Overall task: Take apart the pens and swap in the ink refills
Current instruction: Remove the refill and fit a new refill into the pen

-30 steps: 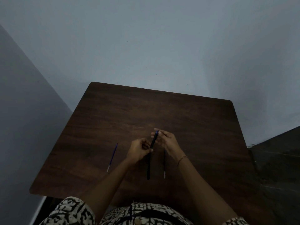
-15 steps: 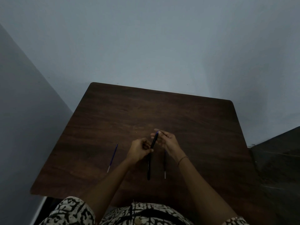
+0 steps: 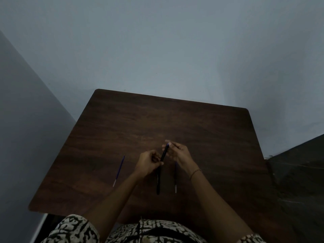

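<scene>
Over the middle of the dark wooden table (image 3: 201, 130) I hold a dark pen barrel (image 3: 164, 153) tilted up, a blue tip showing at its far end. My left hand (image 3: 149, 162) pinches its lower end. My right hand (image 3: 178, 153) grips it near the top with the fingers. A second dark pen (image 3: 158, 183) lies on the table just below my hands, pointing toward me. A thin blue refill (image 3: 175, 179) lies to its right, partly under my right wrist. Another blue refill (image 3: 119, 170) lies apart to the left.
The table stands against a pale wall, with a second wall close on the left. A dark floor (image 3: 301, 172) drops off past the table's right edge. My patterned clothing (image 3: 149, 232) is at the near edge.
Almost nothing differs. Both hands stay on the raised pen barrel with only slight finger movement; the items on the table lie where they were.
</scene>
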`<state>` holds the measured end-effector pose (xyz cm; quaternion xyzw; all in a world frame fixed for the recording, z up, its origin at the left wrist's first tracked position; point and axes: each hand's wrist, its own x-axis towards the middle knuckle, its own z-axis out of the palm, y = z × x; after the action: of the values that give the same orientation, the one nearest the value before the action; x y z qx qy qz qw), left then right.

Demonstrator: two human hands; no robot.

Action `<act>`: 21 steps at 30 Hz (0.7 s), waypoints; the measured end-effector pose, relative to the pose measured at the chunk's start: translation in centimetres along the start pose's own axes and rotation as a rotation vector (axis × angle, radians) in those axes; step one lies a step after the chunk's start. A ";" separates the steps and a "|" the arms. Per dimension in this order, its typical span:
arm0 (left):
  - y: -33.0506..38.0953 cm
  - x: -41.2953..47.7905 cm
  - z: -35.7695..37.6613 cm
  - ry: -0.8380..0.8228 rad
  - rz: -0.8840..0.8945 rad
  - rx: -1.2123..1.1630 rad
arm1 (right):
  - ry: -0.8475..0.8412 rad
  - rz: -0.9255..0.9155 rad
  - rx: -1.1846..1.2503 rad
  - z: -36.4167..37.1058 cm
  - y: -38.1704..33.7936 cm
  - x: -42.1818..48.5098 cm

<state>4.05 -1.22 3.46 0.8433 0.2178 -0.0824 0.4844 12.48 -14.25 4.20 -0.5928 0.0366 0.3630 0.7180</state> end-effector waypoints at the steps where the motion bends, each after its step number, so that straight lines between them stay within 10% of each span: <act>1: 0.0 0.0 0.0 -0.003 0.000 0.004 | -0.012 0.003 -0.011 -0.1 0.0 -0.1; 21: 0.5 -0.2 0.1 -0.019 -0.002 -0.012 | 0.025 0.064 0.002 -0.4 -0.3 -0.2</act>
<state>4.09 -1.61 3.92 0.8393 0.2144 -0.0897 0.4915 12.68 -14.71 4.38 -0.5952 0.0649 0.3784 0.7059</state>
